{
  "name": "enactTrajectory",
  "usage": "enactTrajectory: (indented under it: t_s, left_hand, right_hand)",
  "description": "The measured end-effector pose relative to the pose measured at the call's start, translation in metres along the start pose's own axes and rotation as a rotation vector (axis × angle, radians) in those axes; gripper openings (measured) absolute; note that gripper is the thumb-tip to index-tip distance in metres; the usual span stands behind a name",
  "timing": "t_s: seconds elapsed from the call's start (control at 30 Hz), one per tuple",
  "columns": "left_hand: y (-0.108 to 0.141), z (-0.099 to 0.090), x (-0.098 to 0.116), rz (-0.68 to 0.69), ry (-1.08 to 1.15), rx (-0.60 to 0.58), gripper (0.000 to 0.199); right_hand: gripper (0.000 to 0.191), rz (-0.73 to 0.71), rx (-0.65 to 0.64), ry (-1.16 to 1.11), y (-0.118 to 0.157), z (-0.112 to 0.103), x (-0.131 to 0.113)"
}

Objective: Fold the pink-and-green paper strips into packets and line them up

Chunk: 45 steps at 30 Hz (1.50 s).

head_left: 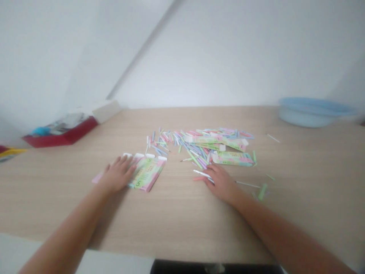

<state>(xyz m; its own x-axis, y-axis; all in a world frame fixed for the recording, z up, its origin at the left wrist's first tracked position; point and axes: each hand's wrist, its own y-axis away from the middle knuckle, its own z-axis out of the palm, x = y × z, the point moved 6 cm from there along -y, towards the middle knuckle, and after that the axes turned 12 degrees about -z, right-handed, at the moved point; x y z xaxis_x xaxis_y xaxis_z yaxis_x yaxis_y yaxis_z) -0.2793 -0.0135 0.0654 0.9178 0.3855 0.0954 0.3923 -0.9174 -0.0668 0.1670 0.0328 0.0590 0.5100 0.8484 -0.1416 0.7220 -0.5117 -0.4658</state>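
My left hand (116,175) lies flat with its fingers spread on a stack of pink and green paper packets (146,174) printed with a 5. My right hand (222,184) rests on the wooden table (71,198) at the near edge of a scattered heap of thin pastel sticks (182,142). A few white and pink sticks (202,174) poke out under its fingers, but I cannot tell whether they are gripped. Beyond the heap lie similar flat packets (232,158), and a green stub (262,192) sits to the right of my right hand.
A pale blue plastic basin (316,112) stands at the far right of the table. A red tray (59,137) holding blue and grey items sits at the back left, beside a white box (105,110). White walls rise behind the table.
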Motion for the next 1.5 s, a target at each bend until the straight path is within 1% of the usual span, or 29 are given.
enactTrajectory:
  t_s: [0.03, 0.1, 0.23, 0.43, 0.53, 0.67, 0.73, 0.8, 0.9, 1.0, 1.07, 1.17, 1.23, 1.33, 1.4, 1.47, 1.5]
  left_hand:
    - [0.003, 0.005, 0.008, 0.048, 0.002, -0.039, 0.069]
    - [0.008, 0.012, 0.018, 0.086, -0.015, -0.087, 0.069]
    - [0.013, 0.018, 0.024, 0.057, -0.092, -0.087, 0.069]
    - [0.016, 0.010, 0.028, 0.039, -0.087, -0.089, 0.064]
    - [0.013, 0.004, 0.035, 0.092, -0.064, -0.117, 0.062]
    - [0.009, -0.001, 0.052, 0.199, -0.065, -0.135, 0.060]
    - [0.010, 0.000, 0.060, 0.220, -0.053, -0.145, 0.060]
    - [0.011, 0.001, 0.065, 0.221, -0.028, -0.131, 0.062]
    - [0.014, 0.004, 0.064, 0.216, -0.002, -0.097, 0.063]
    - [0.018, 0.005, 0.059, 0.214, -0.015, -0.090, 0.065]
    - [0.021, 0.002, 0.058, 0.191, -0.032, -0.077, 0.068]
    - [0.027, -0.006, 0.058, 0.091, -0.070, -0.004, 0.074]
    - [0.031, -0.011, 0.061, 0.030, -0.104, 0.038, 0.075]
    - [0.037, -0.013, 0.066, -0.033, -0.112, 0.009, 0.070]
    - [0.037, -0.016, 0.065, -0.092, -0.058, -0.017, 0.074]
    - [0.036, -0.026, 0.062, -0.180, 0.062, 0.016, 0.081]
    - [0.036, -0.033, 0.061, -0.227, 0.155, 0.045, 0.085]
  right_hand:
    - [0.029, 0.003, 0.001, 0.003, 0.000, 0.000, 0.000]
    - [0.029, 0.010, -0.005, 0.003, 0.000, 0.000, 0.000]
    - [0.029, 0.010, -0.027, 0.000, -0.001, 0.000, 0.000]
    - [0.028, -0.004, -0.037, -0.021, -0.002, -0.003, -0.004]
    - [0.028, -0.011, -0.032, -0.024, -0.002, -0.003, -0.005]
    - [0.029, -0.010, -0.032, -0.029, -0.002, -0.002, -0.003]
    - [0.029, -0.014, -0.034, -0.026, -0.002, -0.002, -0.003]
    - [0.030, -0.010, -0.032, -0.022, -0.002, -0.003, -0.003]
    - [0.029, -0.008, -0.043, -0.028, -0.002, -0.003, -0.003]
    - [0.028, -0.023, -0.054, -0.037, -0.002, -0.002, -0.004]
    - [0.028, -0.022, -0.045, -0.033, -0.001, -0.001, -0.003]
    - [0.029, -0.006, -0.023, -0.025, -0.001, -0.001, -0.001]
    - [0.030, -0.004, -0.024, -0.029, -0.001, -0.001, -0.002]
    - [0.032, -0.005, -0.039, -0.035, -0.001, -0.003, -0.002]
    - [0.032, -0.003, -0.042, -0.031, -0.001, -0.003, -0.003]
    - [0.032, -0.008, -0.035, -0.026, -0.001, -0.003, -0.003]
    - [0.032, -0.009, -0.030, -0.025, -0.001, -0.002, -0.003]
